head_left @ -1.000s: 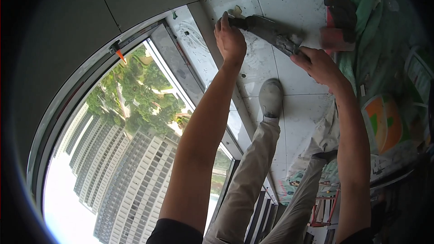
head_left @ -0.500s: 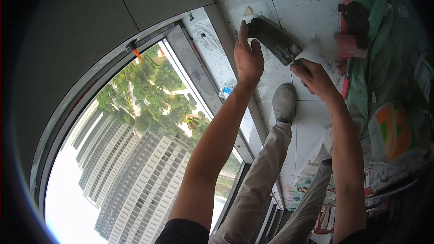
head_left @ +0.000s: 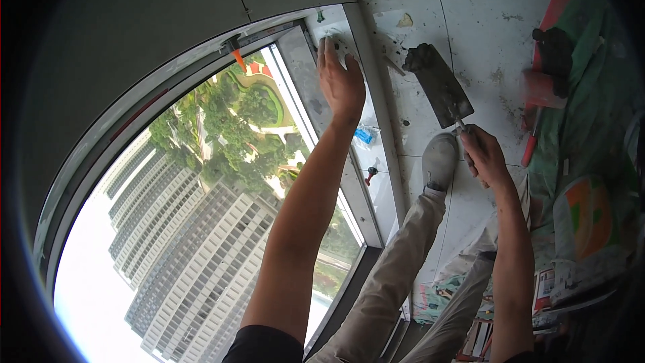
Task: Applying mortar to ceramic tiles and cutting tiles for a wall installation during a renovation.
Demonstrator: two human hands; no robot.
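Note:
My right hand [head_left: 482, 153] is closed around the handle of a flat rectangular trowel [head_left: 443, 91]. A dark lump of wet mortar [head_left: 420, 58] sits at the far end of its blade. My left hand [head_left: 341, 84], fingers stretched out, is over the white sill strip [head_left: 383, 195] beside the window; its fingertips are at a whitish smeared patch there. Whether they press on the strip I cannot tell. Nothing shows in the left hand, though its palm is hidden.
A window [head_left: 222, 181] on the left looks down on trees and tall buildings. Pale floor tiles [head_left: 490, 13] carry crumbs and stains. To the right, a second mortar-covered tool [head_left: 547, 87] and a red-handled tool [head_left: 531, 144] lie by green sheeting [head_left: 581, 101]. A blue-and-white packet [head_left: 365, 136] rests on the sill.
My left hand has moved from beside the trowel's far end leftward to the sill strip. The trowel stays in my right hand, now nearer my foot. The view has shifted a little.

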